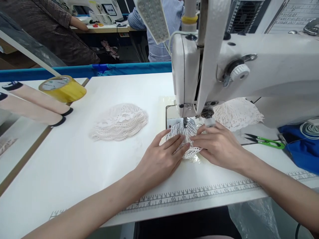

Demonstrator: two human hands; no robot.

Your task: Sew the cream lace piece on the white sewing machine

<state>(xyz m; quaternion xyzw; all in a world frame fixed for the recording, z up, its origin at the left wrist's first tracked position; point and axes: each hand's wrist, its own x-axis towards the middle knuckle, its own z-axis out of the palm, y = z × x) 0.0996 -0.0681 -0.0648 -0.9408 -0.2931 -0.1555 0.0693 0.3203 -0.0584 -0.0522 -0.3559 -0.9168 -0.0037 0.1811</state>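
Note:
A white lace piece [191, 153] lies under the needle and presser foot of a white sewing machine [185, 73]. From its left side, my left hand [161, 156] presses on the lace with fingers stretched out and spread. My right hand [219, 144] has its fingers drawn together at the lace's right edge, seemingly pinching it; the fingertips are partly hidden. To the left rests a stack of scalloped white lace pieces [119, 122]. More white lace [238, 114] sits behind the right hand, beneath the machine arm.
Green-handled thread snips [267, 142] lie right of my hand, near blue cloth [302, 149]. A yellow tape roll [62, 89] and two pale padded rollers [35, 106] are at left. A printed ruler [174, 199] runs along the table's front edge. Two people are beyond the blue-edged table.

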